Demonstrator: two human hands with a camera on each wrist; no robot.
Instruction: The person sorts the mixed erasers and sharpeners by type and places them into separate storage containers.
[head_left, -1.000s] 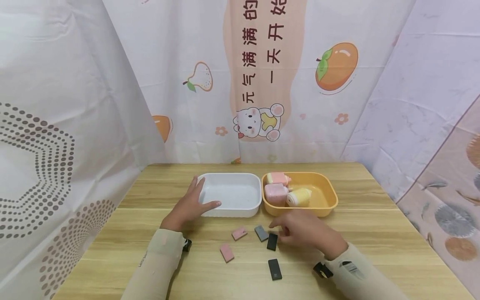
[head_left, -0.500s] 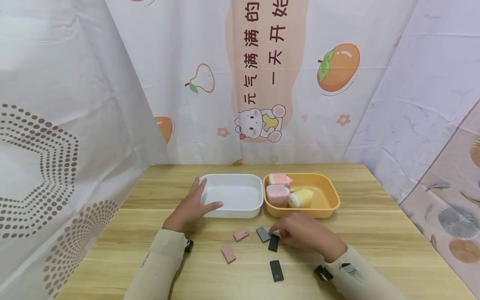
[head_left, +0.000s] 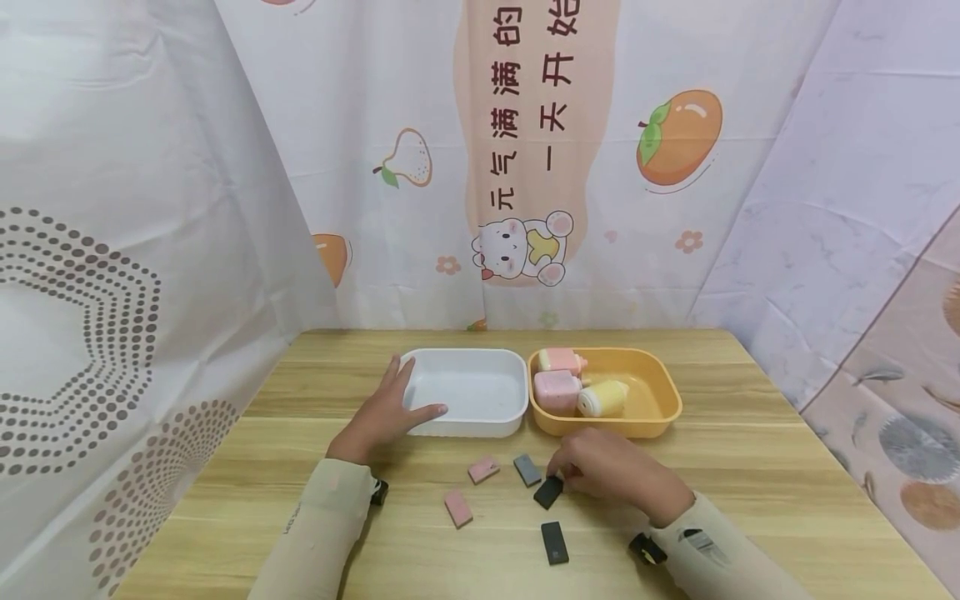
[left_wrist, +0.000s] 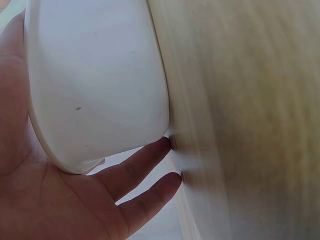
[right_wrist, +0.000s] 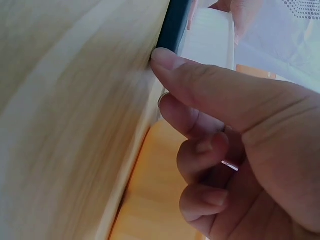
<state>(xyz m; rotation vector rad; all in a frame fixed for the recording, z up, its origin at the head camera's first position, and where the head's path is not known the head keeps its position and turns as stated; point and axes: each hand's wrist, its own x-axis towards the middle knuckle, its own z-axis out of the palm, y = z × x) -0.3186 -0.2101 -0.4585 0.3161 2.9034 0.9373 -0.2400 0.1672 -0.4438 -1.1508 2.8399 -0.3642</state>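
Observation:
My right hand (head_left: 618, 468) pinches the near-side corner of a small black rectangular block (head_left: 549, 492) between thumb and index finger, low over the table. In the right wrist view the thumb touches the end of that black block (right_wrist: 173, 25), and the other fingers are curled in. My left hand (head_left: 386, 414) rests with spread fingers against the left end of a white plastic bin (head_left: 465, 427). Its palm and fingers show around the bin's end (left_wrist: 100, 75) in the left wrist view. A grey block (head_left: 527, 470) lies just left of the black one.
Two pink blocks (head_left: 458, 508) and a second black block (head_left: 555, 542) lie on the wooden table (head_left: 405, 550). A yellow bin (head_left: 652, 425) beside the white one holds pink bottles (head_left: 557, 389) and a yellow bottle (head_left: 603, 398). Printed cloth (head_left: 420, 83) hangs behind.
My right hand has come down onto the black block beside the grey one, and that block has turned on the table. My left hand stays at the white bin.

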